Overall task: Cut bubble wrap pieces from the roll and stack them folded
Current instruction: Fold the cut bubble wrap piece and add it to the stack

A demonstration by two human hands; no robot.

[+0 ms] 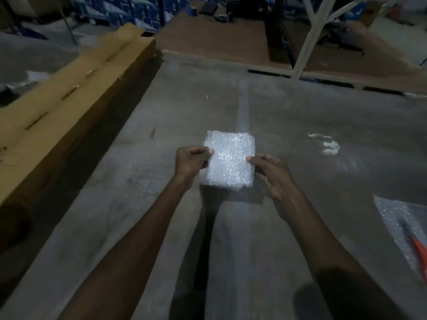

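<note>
The sheet of bubble wrap [402,225] at the right is cut off by the picture's edge, and so is the red-handled tool [418,252] lying on it. The dark items on the far platform [219,35] are too blurred to tell.

- Concrete floor [288,125], grey, scuffed, dim light; a pale stripe runs away from the camera.
- Long cardboard box [69,107] lies along the left side, flaps shut.
- Brown raised platform [208,38] at the far end; white frame post [307,42] stands on it.
- Blue cartons [129,10] stacked behind, in shadow.
</note>
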